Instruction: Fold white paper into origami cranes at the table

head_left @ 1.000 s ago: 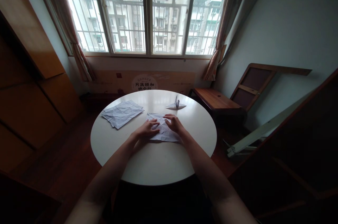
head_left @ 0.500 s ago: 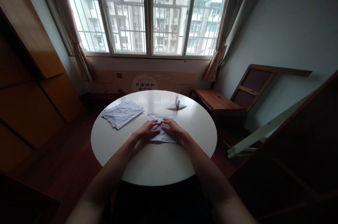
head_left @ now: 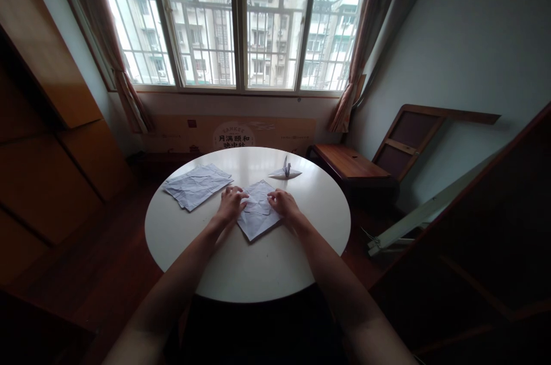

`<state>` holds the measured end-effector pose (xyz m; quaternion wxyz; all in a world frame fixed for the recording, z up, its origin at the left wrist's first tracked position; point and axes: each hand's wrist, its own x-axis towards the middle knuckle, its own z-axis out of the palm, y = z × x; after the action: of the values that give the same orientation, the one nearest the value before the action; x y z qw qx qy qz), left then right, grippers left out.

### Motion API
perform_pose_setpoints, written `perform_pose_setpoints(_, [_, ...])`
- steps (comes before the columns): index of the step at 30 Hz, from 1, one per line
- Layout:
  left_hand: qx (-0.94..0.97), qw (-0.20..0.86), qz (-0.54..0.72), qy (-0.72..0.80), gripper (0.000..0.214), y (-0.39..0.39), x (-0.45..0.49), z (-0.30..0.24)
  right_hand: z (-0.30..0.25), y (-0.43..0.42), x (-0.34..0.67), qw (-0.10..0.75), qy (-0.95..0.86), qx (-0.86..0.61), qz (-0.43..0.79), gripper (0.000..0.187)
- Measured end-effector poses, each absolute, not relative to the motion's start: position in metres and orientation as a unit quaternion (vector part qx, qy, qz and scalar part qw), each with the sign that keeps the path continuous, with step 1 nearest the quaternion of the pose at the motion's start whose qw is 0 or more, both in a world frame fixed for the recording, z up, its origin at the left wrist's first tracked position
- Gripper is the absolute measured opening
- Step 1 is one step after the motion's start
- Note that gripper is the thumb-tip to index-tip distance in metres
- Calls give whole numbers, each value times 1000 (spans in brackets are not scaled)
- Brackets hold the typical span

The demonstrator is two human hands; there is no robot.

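A creased, pale sheet of paper [head_left: 256, 221] lies on the round white table, turned so that one corner points toward me. My left hand [head_left: 232, 202] has its fingers curled at the paper's left edge, gripping it there. On the opposite edge, my right hand [head_left: 283, 203] pinches the sheet between thumb and fingers. Fold lines cross the middle of the paper. Just beyond my right hand stands a folded paper crane [head_left: 287, 171] with its wings spread.
Several crumpled sheets [head_left: 198, 186] are stacked at the left of the white table [head_left: 245, 279]. A wooden stool-like piece [head_left: 350, 160] stands behind it on the right. A long printed cardboard box [head_left: 275, 132] leans below the window.
The paper has been turned from lying square to a diamond position. My hands have moved apart, from its middle to its left and right edges.
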<state>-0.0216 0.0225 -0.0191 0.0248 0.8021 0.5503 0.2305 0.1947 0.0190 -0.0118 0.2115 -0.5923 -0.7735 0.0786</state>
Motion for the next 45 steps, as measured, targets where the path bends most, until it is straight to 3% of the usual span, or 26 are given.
perform_pose_setpoints(8, [864, 103, 166, 464, 54, 20, -15, -25, -17, 27, 195, 225, -752, -601, 150, 30])
perform_pose_setpoints(19, [880, 81, 189, 428, 46, 32, -19, -37, -14, 26, 194, 207, -756, -594, 183, 31])
perform_pose_setpoints(26, [908, 94, 246, 326, 35, 39, -20, -41, -12, 24, 195, 206, -713, -663, 101, 25])
perform_pose_setpoints(31, [902, 115, 245, 338, 33, 36, -20, -37, -12, 23, 193, 221, -766, -591, 124, 35])
perform_pose_setpoints(34, [901, 116, 242, 340, 33, 34, -19, -34, -12, 21, 189, 199, -781, -573, 148, 30])
perform_pose_setpoints(45, [895, 131, 249, 346, 28, 37, -19, -38, -10, 26, 201, 197, -671, -700, 143, 26])
